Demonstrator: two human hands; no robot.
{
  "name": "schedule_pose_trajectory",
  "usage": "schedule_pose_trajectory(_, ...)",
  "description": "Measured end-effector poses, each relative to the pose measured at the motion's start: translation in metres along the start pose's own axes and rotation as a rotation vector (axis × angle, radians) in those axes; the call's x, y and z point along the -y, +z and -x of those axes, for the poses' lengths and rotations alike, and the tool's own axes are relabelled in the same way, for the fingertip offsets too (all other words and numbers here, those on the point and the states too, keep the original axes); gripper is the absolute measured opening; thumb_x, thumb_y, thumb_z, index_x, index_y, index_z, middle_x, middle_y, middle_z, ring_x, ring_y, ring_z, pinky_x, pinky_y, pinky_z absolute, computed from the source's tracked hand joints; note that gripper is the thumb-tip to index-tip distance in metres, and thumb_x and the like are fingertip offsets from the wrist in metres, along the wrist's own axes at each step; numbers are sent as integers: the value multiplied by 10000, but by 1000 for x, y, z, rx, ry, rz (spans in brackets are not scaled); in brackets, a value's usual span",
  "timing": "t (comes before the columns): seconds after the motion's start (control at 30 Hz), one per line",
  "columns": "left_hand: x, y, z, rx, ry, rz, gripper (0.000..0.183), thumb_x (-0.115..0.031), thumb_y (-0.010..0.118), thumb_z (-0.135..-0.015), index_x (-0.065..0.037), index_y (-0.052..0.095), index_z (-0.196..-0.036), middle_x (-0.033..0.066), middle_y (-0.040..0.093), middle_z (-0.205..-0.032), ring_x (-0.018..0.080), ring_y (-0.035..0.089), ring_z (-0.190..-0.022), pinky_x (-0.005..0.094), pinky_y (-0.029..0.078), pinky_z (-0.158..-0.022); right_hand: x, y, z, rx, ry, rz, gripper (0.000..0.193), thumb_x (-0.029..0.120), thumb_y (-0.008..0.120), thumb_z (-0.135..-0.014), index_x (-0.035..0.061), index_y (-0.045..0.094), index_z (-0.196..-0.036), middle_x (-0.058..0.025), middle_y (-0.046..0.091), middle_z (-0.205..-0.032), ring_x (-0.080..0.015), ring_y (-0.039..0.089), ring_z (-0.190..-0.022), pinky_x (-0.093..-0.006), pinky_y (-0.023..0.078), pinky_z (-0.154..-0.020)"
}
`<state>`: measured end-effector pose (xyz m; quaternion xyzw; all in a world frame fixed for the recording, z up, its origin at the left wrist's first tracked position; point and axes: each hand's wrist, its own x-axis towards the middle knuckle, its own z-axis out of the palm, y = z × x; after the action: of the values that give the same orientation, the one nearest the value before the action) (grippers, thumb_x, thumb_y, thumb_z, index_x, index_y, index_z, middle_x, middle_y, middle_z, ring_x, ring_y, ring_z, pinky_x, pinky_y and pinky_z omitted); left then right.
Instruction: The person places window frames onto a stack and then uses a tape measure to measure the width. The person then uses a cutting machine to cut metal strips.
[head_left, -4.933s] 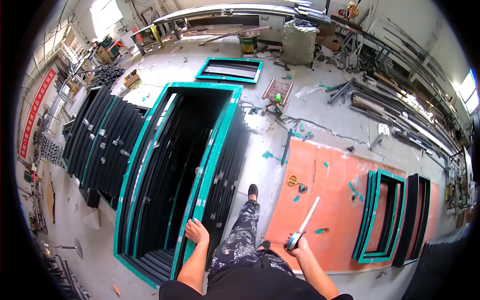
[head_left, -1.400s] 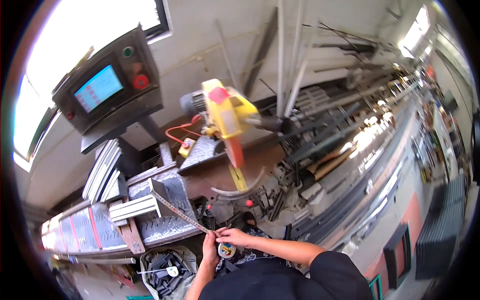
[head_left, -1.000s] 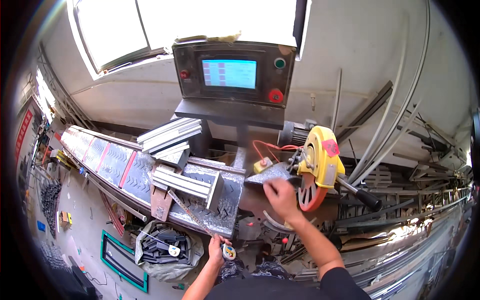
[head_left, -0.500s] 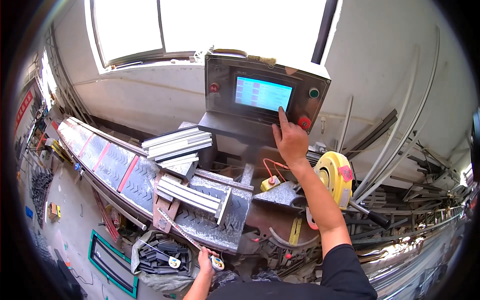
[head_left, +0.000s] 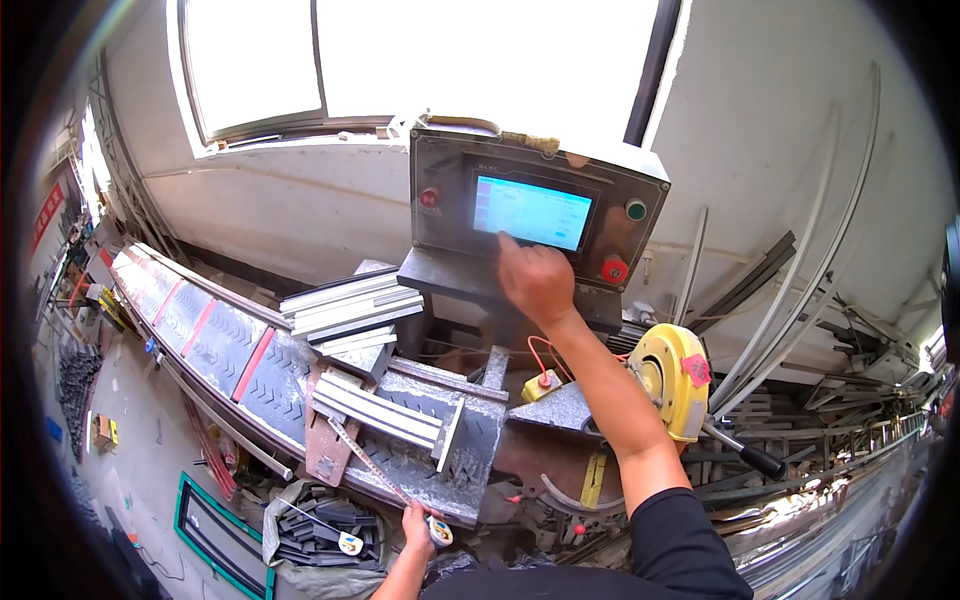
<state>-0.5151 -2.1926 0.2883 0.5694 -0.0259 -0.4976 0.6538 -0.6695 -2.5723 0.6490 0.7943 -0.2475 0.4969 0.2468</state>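
Observation:
My right hand [head_left: 538,282] is raised to the control box [head_left: 445,150], its index finger pointing at the lower left of the lit touchscreen [head_left: 535,208]. The other fingers are curled, and the hand holds nothing. Low in front of me, my left hand [head_left: 417,526] is closed round a tape measure [head_left: 439,532]. Its blade [head_left: 375,466] runs out up and left to the brown metal plate on the machine bed [head_left: 460,490]. Pale profiles [head_left: 380,403] lie on the bed, against a small upright stop.
A stack of profiles [head_left: 355,303] sits behind the bed. Right of my forearm are a yellow saw guard [head_left: 680,375] and a black-gripped lever [head_left: 762,460]. Below left, a sack [head_left: 325,525] holds dark offcuts, beside a green-edged frame [head_left: 190,530]. Long bars lean on the right wall.
My right hand has moved left from the screen's lower right corner to its lower left, and the screen's display has changed. My left hand keeps its hold on the tape measure.

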Motion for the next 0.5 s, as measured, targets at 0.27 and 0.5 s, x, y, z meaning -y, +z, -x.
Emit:
schedule_pose_trajectory(0.27,9,-9,-8,-35,16,41,361,-383,394,-1016,-82,438,-822,111,559,-654,241,576,-600,382,510,-610,2,3,1,87,72,131,486,163,650,-794,115,577,-1272,-52,544,-594,-215,560,-554,-344,460,-545)
schedule_pose_trajectory(0.5,11,-16,-11,-55,35,42,367,-392,401,-1012,-81,440,-822,119,567,-651,250,586,-603,377,508,-605,4,4,5,176,139,223,582,232,652,-817,181,496,-1376,-29,506,-531,-204,525,-461,-337,435,-452)
